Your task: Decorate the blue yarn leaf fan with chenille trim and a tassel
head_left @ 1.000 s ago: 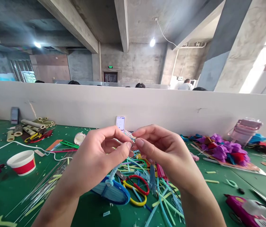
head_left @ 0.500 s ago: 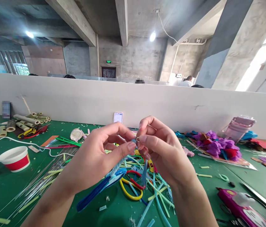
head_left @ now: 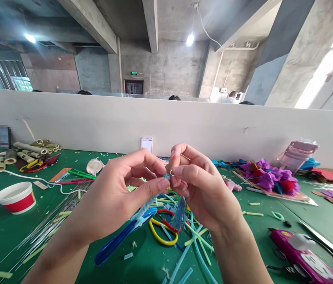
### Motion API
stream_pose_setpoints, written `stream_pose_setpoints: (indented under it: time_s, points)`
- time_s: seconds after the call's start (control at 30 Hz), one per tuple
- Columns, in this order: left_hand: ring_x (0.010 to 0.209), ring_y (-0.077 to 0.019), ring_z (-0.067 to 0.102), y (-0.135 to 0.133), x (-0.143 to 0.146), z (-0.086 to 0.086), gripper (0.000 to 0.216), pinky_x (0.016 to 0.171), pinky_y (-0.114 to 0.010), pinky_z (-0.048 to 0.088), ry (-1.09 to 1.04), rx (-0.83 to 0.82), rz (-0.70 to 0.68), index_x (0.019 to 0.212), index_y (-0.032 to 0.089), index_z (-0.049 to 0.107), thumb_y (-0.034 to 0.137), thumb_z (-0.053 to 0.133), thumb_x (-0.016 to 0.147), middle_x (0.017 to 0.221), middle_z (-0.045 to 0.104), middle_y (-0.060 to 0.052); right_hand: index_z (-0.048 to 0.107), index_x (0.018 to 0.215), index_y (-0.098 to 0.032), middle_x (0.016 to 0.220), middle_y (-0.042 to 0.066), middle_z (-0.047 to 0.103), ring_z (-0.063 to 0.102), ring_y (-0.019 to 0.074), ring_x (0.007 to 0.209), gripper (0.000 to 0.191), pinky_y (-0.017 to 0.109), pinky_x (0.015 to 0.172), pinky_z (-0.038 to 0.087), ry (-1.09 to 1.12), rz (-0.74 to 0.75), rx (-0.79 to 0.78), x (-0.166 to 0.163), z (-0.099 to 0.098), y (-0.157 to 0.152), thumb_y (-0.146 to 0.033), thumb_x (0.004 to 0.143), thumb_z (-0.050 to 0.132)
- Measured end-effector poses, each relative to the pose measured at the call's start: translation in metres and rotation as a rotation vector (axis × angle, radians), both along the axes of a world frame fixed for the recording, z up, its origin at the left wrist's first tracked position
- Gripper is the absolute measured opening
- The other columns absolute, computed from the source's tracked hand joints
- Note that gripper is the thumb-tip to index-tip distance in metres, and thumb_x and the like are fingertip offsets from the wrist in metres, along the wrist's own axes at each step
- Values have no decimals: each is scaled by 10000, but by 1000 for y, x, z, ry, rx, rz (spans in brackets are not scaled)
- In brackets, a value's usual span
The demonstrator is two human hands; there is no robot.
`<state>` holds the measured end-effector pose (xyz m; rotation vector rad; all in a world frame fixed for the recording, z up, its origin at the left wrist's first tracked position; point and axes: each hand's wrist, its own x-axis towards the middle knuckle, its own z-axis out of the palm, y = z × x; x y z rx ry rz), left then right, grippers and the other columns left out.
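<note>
My left hand [head_left: 119, 197] and my right hand [head_left: 201, 185] meet in a pinch above the green table [head_left: 3, 236]. Between the fingertips sits a small metal ring [head_left: 172, 172] on the end of a light blue fuzzy stem. That stem runs down from my left thumb into a blue pipe-cleaner loop [head_left: 119, 240] that hangs over the table. A blue tassel [head_left: 179, 207] dangles below my right hand. Under both hands lies a heap of coloured pipe cleaners and strips [head_left: 181, 232].
A red and white paper cup [head_left: 15, 197] stands at the left beside thin wires [head_left: 45, 228]. Cardboard tubes [head_left: 27, 152] lie far left. Purple felt flowers [head_left: 272, 179], a pink bottle [head_left: 298, 156] and a pink glue gun [head_left: 305, 260] are at the right. A white partition [head_left: 95, 126] closes the back, with a phone [head_left: 146, 144] leaning on it.
Both hands stayed pinched together and rose slightly in view. The blue loop swung from a hanging fan shape to a long slanted loop pointing down left.
</note>
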<state>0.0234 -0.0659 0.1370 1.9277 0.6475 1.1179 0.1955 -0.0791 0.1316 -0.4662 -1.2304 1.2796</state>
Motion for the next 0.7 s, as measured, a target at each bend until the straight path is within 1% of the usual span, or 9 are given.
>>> stream_pose_setpoints:
  time_s: [0.1, 0.2, 0.37, 0.5, 0.7]
  points:
    - [796, -99, 717, -1, -1, 1, 80, 706, -152, 554, 8, 0, 9, 894, 226, 662, 234, 734, 861, 839, 745, 45, 626, 841, -188, 615, -64, 587, 498, 46, 533, 150, 151, 470, 346, -19, 8, 4, 1, 1, -2, -84, 739, 663]
    - [796, -105, 717, 0, 0, 1, 78, 704, -159, 555, 12, -6, 6, 886, 220, 662, 239, 734, 861, 841, 745, 38, 624, 833, -192, 610, -66, 585, 489, 47, 524, 154, 155, 464, 335, -26, -8, 7, 1, 1, -2, -89, 727, 668]
    - [796, -115, 717, 2, 3, 0, 83, 701, -173, 555, -2, -18, 0, 900, 223, 664, 254, 732, 864, 849, 752, 28, 602, 829, -204, 580, -65, 573, 423, 51, 490, 139, 169, 443, 314, 5, -105, -12, -5, 0, -1, -121, 735, 662]
    - [771, -136, 715, 0, 4, 1, 110, 672, -198, 558, -2, -7, 39, 889, 209, 670, 266, 751, 843, 831, 747, 8, 601, 832, -209, 589, -68, 563, 427, 53, 490, 162, 177, 439, 319, -5, -193, 15, -9, -2, -4, -118, 715, 667]
    - [730, -127, 712, -4, 4, 4, 117, 650, -189, 553, -4, -40, 31, 840, 209, 666, 246, 774, 819, 770, 735, 28, 579, 774, -203, 569, -84, 522, 409, 37, 489, 170, 160, 443, 311, 23, -216, -41, -14, 1, -12, -100, 676, 673]
